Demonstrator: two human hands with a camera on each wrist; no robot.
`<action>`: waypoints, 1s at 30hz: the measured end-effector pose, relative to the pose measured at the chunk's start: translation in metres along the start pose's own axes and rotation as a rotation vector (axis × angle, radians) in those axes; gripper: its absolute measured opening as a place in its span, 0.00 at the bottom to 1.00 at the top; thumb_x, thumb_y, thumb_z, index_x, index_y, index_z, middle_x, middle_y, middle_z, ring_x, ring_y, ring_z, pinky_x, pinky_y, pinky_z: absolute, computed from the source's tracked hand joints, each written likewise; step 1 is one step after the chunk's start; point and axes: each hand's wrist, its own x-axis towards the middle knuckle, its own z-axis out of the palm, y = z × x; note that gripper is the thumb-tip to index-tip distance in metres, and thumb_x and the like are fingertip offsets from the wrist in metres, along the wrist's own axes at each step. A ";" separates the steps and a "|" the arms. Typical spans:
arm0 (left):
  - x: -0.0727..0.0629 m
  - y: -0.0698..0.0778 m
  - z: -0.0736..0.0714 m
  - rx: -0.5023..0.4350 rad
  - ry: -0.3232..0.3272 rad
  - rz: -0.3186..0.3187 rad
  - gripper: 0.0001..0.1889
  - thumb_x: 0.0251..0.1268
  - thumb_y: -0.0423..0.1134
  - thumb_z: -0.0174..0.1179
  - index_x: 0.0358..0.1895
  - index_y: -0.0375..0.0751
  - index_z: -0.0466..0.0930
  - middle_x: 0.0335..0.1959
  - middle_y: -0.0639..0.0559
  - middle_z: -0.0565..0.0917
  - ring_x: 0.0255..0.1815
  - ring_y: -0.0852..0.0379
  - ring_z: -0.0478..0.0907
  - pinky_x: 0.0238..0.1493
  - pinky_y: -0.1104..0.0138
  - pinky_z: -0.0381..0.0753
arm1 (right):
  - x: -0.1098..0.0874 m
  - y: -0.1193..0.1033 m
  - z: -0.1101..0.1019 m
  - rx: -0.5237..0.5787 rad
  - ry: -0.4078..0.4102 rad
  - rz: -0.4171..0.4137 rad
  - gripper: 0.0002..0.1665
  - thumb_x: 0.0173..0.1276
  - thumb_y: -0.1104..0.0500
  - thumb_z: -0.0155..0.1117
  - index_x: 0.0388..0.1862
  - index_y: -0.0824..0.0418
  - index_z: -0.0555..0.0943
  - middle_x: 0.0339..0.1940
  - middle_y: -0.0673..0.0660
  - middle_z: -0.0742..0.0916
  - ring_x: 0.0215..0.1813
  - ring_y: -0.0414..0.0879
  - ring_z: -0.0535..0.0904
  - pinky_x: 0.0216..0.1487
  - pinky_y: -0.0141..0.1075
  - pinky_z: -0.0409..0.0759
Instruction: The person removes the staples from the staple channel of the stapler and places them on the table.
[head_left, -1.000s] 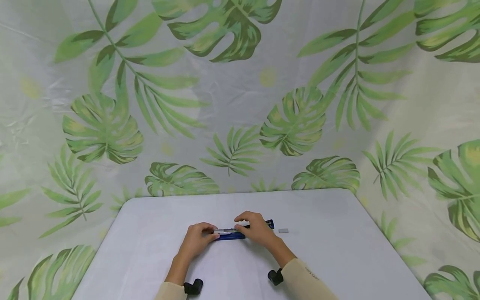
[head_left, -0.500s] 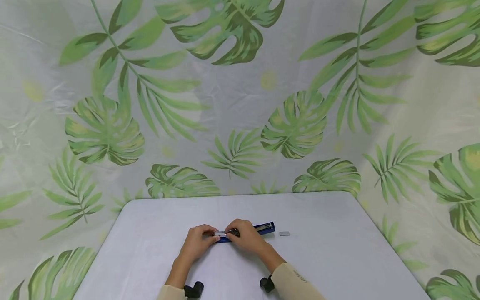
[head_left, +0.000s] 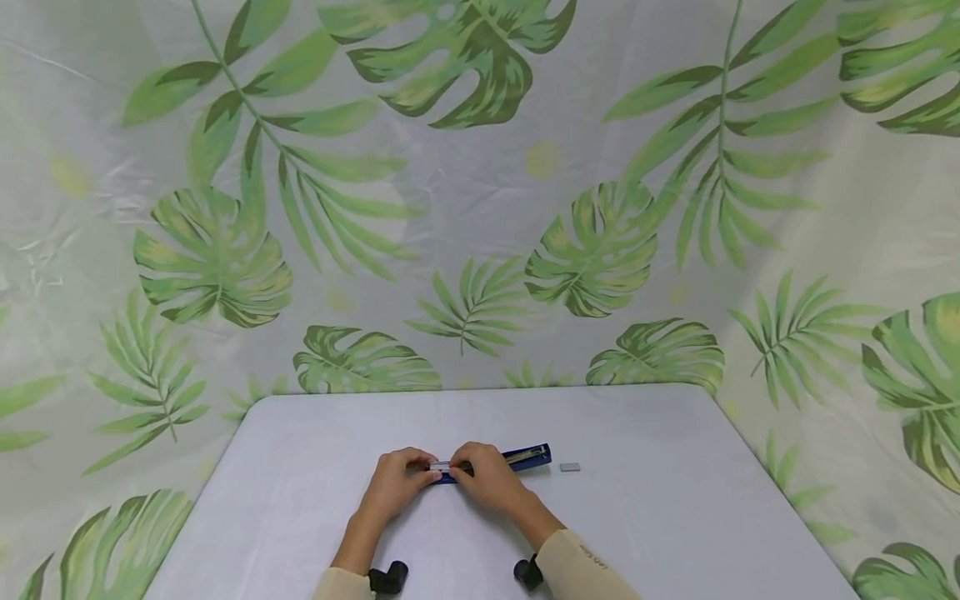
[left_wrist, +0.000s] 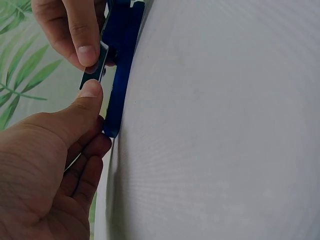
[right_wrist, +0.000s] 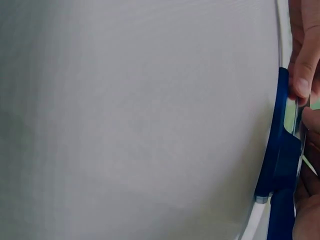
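Head view: the unfolded blue stapler runs roughly parallel to the tabletop's far edge; left hand and right hand pinch its metal rail, the left nearest its left end, the right just inward

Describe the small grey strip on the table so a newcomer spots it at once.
Find the white table, then the opened blue stapler. Just past the stapler's right end lies the grey strip, far shorter than the stapler and touched by nobody.
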 end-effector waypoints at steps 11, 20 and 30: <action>-0.002 -0.002 0.000 0.007 0.012 0.008 0.08 0.61 0.41 0.75 0.42 0.47 0.90 0.38 0.56 0.91 0.44 0.55 0.88 0.50 0.57 0.84 | 0.002 -0.003 0.006 0.149 0.096 0.055 0.03 0.70 0.58 0.72 0.39 0.56 0.89 0.40 0.49 0.90 0.46 0.41 0.86 0.49 0.35 0.84; 0.000 -0.005 0.003 0.010 0.022 0.030 0.09 0.60 0.42 0.76 0.42 0.47 0.90 0.39 0.57 0.91 0.45 0.56 0.88 0.51 0.57 0.84 | 0.008 -0.006 0.002 0.113 0.077 0.013 0.09 0.71 0.59 0.71 0.47 0.61 0.87 0.40 0.51 0.91 0.42 0.40 0.86 0.44 0.32 0.83; 0.002 -0.006 0.003 -0.016 0.022 0.027 0.10 0.59 0.42 0.76 0.42 0.46 0.90 0.39 0.55 0.91 0.44 0.57 0.88 0.50 0.59 0.85 | 0.014 -0.015 -0.006 -0.173 -0.046 -0.066 0.08 0.73 0.57 0.68 0.47 0.58 0.87 0.42 0.49 0.89 0.45 0.38 0.83 0.49 0.32 0.83</action>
